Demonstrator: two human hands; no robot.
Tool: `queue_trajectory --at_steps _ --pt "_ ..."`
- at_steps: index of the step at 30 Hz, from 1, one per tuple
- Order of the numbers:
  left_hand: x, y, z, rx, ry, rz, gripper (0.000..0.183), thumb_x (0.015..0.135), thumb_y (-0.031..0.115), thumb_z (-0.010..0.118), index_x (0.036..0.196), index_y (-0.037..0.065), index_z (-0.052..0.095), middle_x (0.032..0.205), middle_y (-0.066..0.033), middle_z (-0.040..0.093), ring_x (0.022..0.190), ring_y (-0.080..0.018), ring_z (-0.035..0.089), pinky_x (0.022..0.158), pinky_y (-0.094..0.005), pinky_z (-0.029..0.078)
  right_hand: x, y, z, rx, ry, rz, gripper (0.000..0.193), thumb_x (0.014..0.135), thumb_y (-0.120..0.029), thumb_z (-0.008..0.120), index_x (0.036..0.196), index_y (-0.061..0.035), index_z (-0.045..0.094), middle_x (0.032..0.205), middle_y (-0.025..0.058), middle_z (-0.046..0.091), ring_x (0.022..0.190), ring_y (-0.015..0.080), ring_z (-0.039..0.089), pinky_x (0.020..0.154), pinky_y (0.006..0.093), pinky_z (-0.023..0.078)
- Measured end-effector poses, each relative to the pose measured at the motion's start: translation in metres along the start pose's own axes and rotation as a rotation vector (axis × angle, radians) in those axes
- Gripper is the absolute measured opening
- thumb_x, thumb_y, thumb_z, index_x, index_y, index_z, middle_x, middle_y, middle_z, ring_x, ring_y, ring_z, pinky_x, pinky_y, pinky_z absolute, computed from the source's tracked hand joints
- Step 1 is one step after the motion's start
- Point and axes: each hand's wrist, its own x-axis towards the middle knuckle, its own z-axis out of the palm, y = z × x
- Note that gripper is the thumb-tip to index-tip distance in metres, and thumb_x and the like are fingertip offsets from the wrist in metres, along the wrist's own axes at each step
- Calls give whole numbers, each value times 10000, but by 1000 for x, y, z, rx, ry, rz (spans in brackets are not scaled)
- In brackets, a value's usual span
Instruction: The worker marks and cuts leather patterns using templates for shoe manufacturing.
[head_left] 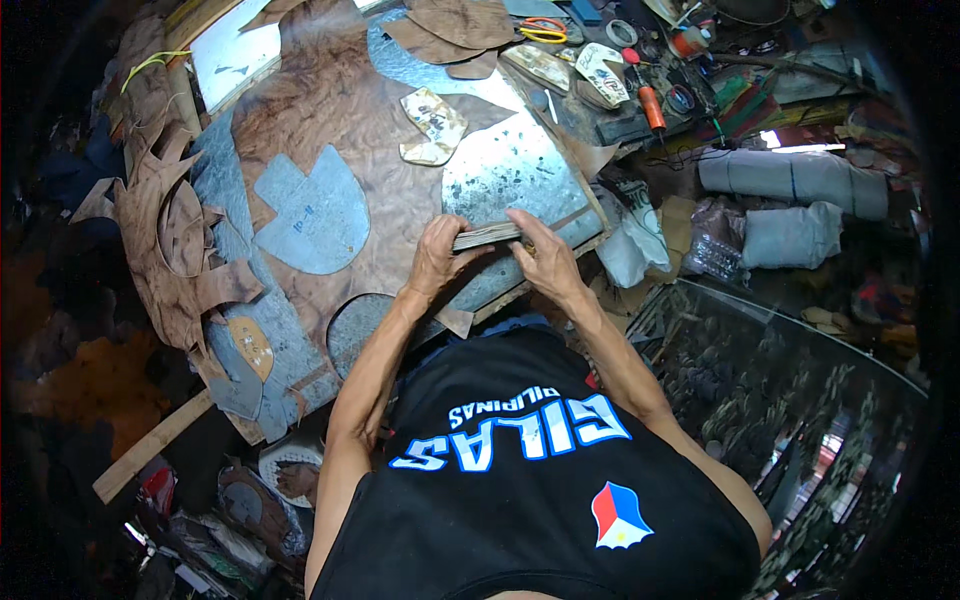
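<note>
Both forearms reach forward, elbows bent and wrists angled inward. The left hand (437, 255) has its fingers closed on the left end of a layered stack (487, 236); the right hand (545, 258) pinches the other end, fingers slightly spread, thumb lower. The stack is at the near part of the speckled metal sheet (505, 165); whether it touches the sheet is unclear. Left of the sheet, a grey template (318, 215) bears handwritten marks. On the sheet's near side, the black shirt (500, 520) shows large white, blue-edged lettering.
</note>
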Motion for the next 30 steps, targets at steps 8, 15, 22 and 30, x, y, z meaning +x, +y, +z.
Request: queue_trajectory --at_steps 8,15,22,30 --pt "5 7 3 -32 -27 -101 432 679 220 861 902 27 546 800 -129 559 765 -333 565 681 -415 454 9 6 -18 -75 -74 -116 446 860 -49 645 1291 -125 561 1190 145 635 995 364 648 813 415 551" --pt "5 4 12 36 3 -75 458 688 239 863 886 24 511 800 -148 551 766 -340 558 680 -432 457 18 16 -28 -155 -128 -212 394 873 -86 654 1259 -129 592 1139 133 636 844 370 669 674 428 564" --pt "15 1 9 72 183 -347 633 720 296 862 1174 -7 543 976 -161 622 885 -292 615 791 -380 501 89 62 -83 28 -106 -234 366 905 -219 655 1188 13 637 1036 162 703 930 244 684 808 354 545" --pt "2 -20 3 280 173 -209 783 708 316 855 1303 -16 471 1152 -191 600 1097 -373 557 967 -452 442 256 160 -146 824 17 493 217 899 -172 658 1048 -48 560 609 8 527 418 118 503 377 291 432"
